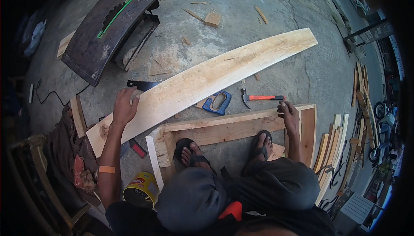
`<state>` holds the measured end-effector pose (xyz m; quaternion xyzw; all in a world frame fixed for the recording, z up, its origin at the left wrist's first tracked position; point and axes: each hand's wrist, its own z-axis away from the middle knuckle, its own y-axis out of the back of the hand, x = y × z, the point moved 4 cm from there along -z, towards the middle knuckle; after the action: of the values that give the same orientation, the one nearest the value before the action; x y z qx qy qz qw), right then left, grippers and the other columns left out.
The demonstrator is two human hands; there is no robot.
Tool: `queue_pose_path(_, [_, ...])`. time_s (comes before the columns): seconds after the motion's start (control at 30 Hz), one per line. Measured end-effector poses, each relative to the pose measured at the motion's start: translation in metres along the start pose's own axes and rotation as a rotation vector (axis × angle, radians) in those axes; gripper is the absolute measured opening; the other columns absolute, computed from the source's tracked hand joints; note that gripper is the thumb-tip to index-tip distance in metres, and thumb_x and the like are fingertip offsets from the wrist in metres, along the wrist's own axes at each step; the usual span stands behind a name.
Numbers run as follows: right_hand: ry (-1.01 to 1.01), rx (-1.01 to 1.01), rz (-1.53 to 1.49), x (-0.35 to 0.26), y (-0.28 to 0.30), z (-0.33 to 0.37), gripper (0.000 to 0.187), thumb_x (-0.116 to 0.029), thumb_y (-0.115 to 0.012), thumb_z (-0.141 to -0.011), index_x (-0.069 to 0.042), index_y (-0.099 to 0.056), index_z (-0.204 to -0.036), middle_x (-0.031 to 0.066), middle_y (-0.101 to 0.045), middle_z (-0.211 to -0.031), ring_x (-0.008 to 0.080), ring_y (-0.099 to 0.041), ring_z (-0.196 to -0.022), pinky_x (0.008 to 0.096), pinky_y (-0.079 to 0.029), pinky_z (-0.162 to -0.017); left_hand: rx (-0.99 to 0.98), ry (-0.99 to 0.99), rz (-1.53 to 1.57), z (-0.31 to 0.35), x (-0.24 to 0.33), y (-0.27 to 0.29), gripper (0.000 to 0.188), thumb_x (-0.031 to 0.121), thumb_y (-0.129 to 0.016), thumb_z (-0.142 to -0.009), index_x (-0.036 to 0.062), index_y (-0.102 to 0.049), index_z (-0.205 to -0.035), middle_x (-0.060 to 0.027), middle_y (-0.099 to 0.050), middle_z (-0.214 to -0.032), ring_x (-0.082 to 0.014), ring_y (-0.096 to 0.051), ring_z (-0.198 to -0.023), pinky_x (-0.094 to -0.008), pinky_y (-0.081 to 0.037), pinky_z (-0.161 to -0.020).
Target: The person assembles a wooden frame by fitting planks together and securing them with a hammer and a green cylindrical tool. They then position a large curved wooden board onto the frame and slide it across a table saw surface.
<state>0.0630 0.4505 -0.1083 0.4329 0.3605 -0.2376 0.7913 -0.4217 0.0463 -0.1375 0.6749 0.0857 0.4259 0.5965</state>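
Note:
A long pale wooden plank lies slantwise in front of me, its near end at the left. My left hand is at its far edge, fingers bent over the edge and thumb on the face. Above the far rail of a wooden frame, my right hand has thumb and fingers pinched together; whatever is between them is too small to make out. Just beyond those fingers lies a claw hammer with an orange-red handle. A handsaw with a blue handle is partly covered by the plank.
A table saw with a green slot insert stands at the far left. A yellow can sits left of the frame, and my sandalled feet are inside it. Wood strips lie at the right. Sawdust and a wood block are on the concrete.

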Motion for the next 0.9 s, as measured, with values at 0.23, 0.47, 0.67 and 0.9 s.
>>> queue_pose_path(0.23, [0.049,-0.050,0.397,-0.033,-0.030,-0.001,0.033,-0.027,-0.065,-0.096,-0.004,-0.071,-0.119,0.0209,-0.072,-0.110,0.0302,-0.072,-0.099,0.0396,-0.055,-0.087,-0.505,0.066,-0.081,-0.105,0.067,-0.115,0.055,0.043,-0.059,-0.099,-0.0026,-0.062,-0.129,-0.0264,-0.064,-0.128,-0.0405,-0.060,-0.122,-0.0462,-0.047,-0.103])
queue_pose_path(0.47, [0.083,-0.227,0.327,-0.029,-0.020,0.017,0.033,-0.026,-0.060,-0.100,-0.003,-0.069,-0.123,0.0164,-0.072,-0.113,0.0286,-0.071,-0.103,0.0400,-0.055,-0.090,-0.509,-0.076,-0.177,-0.153,0.144,-0.089,0.055,0.049,-0.063,-0.095,-0.0039,-0.067,-0.110,-0.0274,-0.071,-0.103,-0.0431,-0.069,-0.100,-0.0512,-0.051,-0.089])
queue_pose_path(0.67, [0.285,-0.261,0.165,-0.036,-0.020,0.014,0.036,-0.029,-0.059,-0.099,-0.004,-0.068,-0.124,0.0177,-0.073,-0.110,0.0341,-0.071,-0.101,0.0425,-0.055,-0.090,-0.275,-0.467,-0.369,-0.177,0.341,-0.045,0.045,0.046,-0.064,-0.095,0.0006,-0.065,-0.098,-0.0246,-0.069,-0.091,-0.0438,-0.068,-0.088,-0.0538,-0.049,-0.079])
queue_pose_path(0.9, [0.000,-0.594,-0.810,-0.041,-0.059,-0.001,0.088,-0.059,-0.060,-0.097,-0.006,-0.025,-0.158,0.0276,-0.041,-0.149,0.0352,-0.061,-0.119,0.0463,-0.054,-0.101,-0.274,-0.550,-0.258,-0.213,0.542,-0.003,0.042,0.043,-0.064,-0.096,0.0008,-0.070,-0.093,-0.0195,-0.068,-0.073,-0.0296,-0.067,-0.062,-0.0443,-0.050,-0.066])
